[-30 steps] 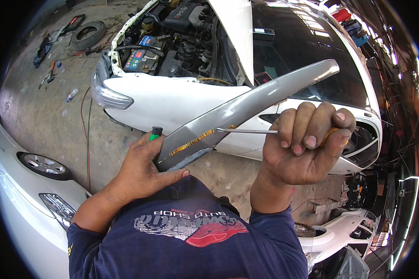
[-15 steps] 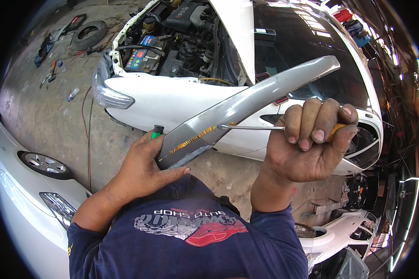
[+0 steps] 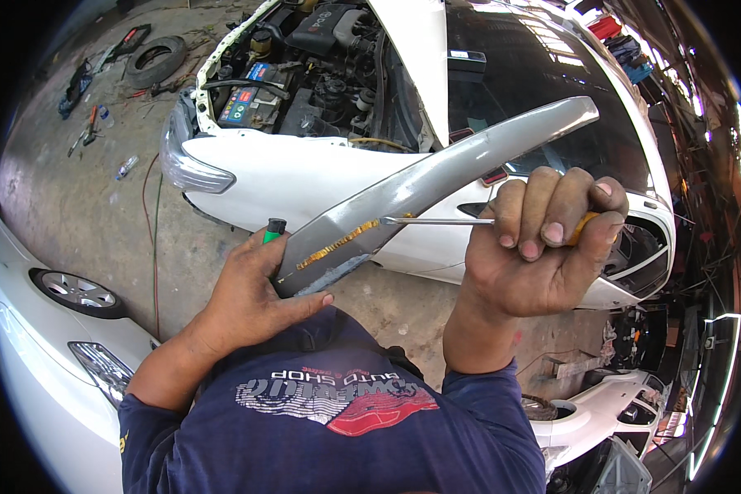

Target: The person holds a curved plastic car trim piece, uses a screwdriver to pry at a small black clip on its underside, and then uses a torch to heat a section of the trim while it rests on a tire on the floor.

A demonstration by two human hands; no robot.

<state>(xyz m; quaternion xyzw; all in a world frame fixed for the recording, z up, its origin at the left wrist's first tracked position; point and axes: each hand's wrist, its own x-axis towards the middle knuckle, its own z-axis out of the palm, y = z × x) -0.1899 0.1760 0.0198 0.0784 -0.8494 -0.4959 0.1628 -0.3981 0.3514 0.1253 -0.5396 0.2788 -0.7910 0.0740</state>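
The grey panel's [image 3: 436, 183] lower end is clasped by the left hand [image 3: 247, 284]; at its yellow strip [image 3: 337, 244], oblique to its long axis, a screwdriver [image 3: 445, 221] is gripped from its right by the right hand [image 3: 539, 267].

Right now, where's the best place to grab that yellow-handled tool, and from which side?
Probably by its yellow handle, coming from the right. The metal shaft is thin and points left, its tip at the gray strip, while the handle looks thicker. The right hand is curled around that end and hides much of it.
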